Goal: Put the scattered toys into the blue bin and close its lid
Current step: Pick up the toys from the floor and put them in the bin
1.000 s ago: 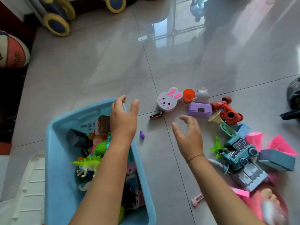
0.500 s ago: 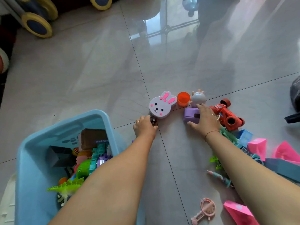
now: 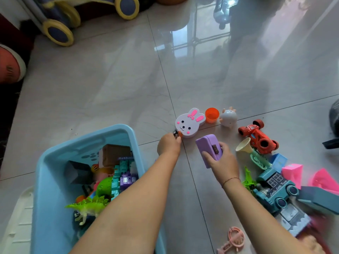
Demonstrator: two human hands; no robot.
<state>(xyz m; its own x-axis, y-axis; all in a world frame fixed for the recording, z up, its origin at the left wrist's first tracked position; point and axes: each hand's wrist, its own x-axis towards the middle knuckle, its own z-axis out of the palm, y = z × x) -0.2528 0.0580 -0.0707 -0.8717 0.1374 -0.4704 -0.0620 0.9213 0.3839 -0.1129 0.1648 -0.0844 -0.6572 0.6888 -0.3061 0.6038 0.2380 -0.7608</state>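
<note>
The blue bin (image 3: 45, 173) stands open at the lower left, holding several toys, among them a green dinosaur (image 3: 88, 206). My left hand (image 3: 168, 146) pinches a small dark toy car (image 3: 177, 133) beside the bunny-face box (image 3: 189, 123). My right hand (image 3: 222, 162) grips a purple box (image 3: 206, 146), lifted off the floor. On the tiles to the right lie an orange cup (image 3: 212, 115), a white round figure (image 3: 228, 118), a red monster truck (image 3: 256, 136), a teal toy train (image 3: 275, 189) and pink blocks (image 3: 292, 173).
The bin's white lid (image 3: 16, 226) lies at the left of the bin. A ride-on toy with yellow wheels (image 3: 58, 32) and a ball (image 3: 9, 66) sit at the far left. A pink rattle (image 3: 233, 239) lies near the bottom edge. A dark bag (image 3: 333, 120) is at the right.
Both hands reached out from the bin to the toys. My left hand picked up the small car; my right hand took hold of the purple box and lifted it toward me.
</note>
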